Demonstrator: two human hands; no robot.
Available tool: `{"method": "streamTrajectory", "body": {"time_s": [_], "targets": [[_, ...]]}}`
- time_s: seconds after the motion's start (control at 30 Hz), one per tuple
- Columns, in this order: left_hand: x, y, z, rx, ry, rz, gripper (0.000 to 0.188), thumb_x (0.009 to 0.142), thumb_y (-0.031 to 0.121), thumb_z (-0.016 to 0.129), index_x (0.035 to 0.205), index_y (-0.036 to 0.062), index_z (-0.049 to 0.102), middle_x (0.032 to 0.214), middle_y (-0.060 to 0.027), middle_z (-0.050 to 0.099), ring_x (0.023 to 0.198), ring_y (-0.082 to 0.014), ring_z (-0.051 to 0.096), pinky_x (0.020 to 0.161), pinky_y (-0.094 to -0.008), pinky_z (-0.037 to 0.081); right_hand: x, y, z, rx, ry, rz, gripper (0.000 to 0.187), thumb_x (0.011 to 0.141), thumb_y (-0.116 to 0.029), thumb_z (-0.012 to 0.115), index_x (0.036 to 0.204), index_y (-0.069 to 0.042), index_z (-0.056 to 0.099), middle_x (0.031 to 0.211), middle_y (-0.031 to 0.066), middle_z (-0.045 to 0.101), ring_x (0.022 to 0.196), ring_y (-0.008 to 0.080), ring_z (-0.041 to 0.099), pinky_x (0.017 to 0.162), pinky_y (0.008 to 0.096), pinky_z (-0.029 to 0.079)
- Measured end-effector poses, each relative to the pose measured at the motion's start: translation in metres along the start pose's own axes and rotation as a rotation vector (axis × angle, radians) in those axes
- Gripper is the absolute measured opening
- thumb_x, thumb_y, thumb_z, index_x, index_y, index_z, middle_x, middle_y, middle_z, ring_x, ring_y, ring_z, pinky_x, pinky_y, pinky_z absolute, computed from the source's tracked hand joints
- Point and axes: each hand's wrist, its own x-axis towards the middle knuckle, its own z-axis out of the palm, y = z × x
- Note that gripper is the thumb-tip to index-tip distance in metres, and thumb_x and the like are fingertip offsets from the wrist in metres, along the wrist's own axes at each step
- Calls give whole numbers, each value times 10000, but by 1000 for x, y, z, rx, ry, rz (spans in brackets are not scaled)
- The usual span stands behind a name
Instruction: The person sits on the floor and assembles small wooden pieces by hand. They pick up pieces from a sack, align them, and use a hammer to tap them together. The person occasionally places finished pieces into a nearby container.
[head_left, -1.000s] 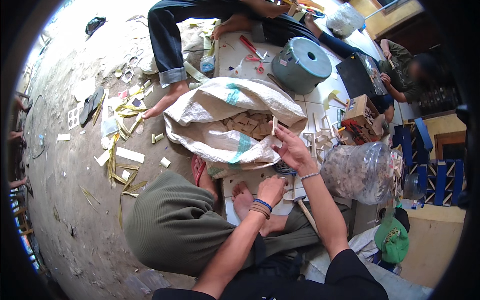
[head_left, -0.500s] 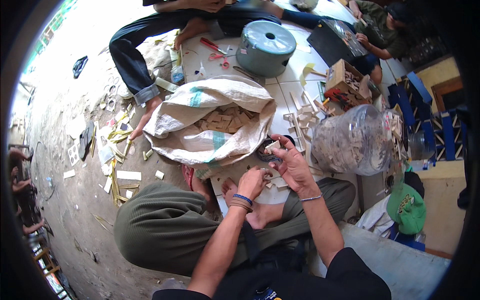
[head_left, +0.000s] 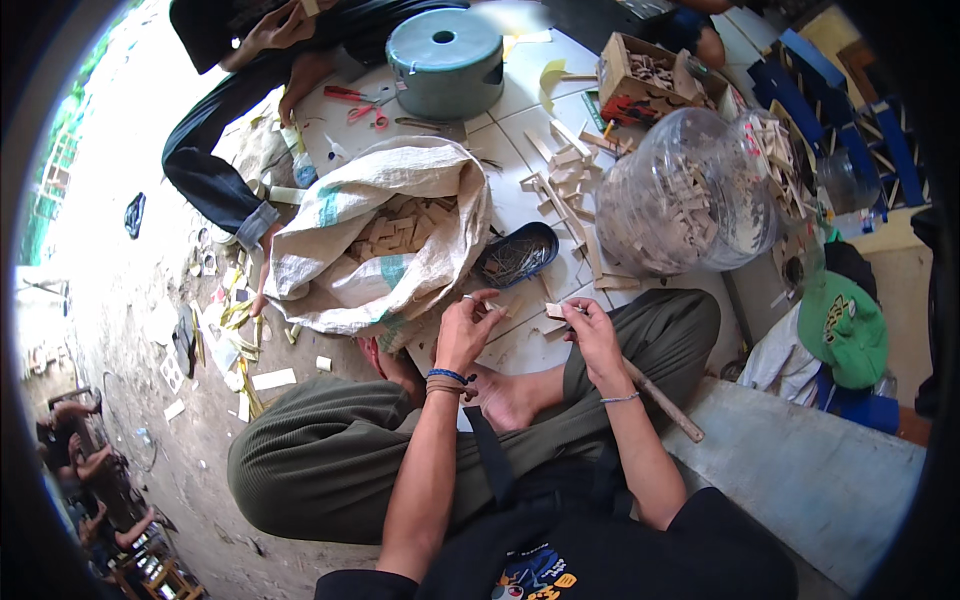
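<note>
My left hand [head_left: 466, 330] is closed, thumb against fingers, over the tiles. Whatever lies between its fingertips is too small to name. To its right, my right hand [head_left: 597, 338] pinches a small flat wood piece [head_left: 557, 311] between thumb and fingers. A long wooden handle [head_left: 664, 402] sticks out from under that hand past the wrist; whether the hand grips it is hidden. Just beyond my hands sits a dark blue oval dish [head_left: 540, 247] with thin, nail-like slivers in it. An open white woven sack [head_left: 310, 265] full of small wood pieces stands ahead of my left hand.
A clear plastic jug [head_left: 640, 205] filled with wood pieces lies at the right, beside loose wooden strips [head_left: 560, 190]. Farther off are a grey-green round drum [head_left: 445, 80], a box [head_left: 625, 85] of pieces, red-handled pliers [head_left: 343, 93] and scissors [head_left: 368, 115]. Another person sits opposite.
My hands have moved apart, the left going left and the right dropping lower. The blue dish and the wooden handle have come into clear sight. The whole view has shifted.
</note>
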Motion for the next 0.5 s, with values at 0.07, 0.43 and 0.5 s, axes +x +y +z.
{"method": "streamTrajectory", "body": {"time_s": [0.07,0.43,0.5], "targets": [[2,0,-1,25,14,33,379,926,229,826,1257,57,760,810,-95,694,752,-189,663,726,-356,544,-1,5,0,-7,-7,-1,258,1071,-258,693,1221,-64,611,1088,77,797,888,62,649,737,231,484],[-7,6,6,-91,-137,88,318,889,150,869,1180,59,778,883,-16,682,811,-115,655,757,-299,564,13,7,-5,-145,-81,-19,283,1093,-300,650,1238,-60,609,978,59,778,897,92,696,762,256,478],[-9,7,8,-82,-142,111,306,889,144,861,1168,52,775,884,-30,687,804,-123,658,757,-305,565,11,12,-4,-121,-103,12,269,1093,-284,645,1237,-61,601,984,59,778,910,100,702,769,255,485]]}}
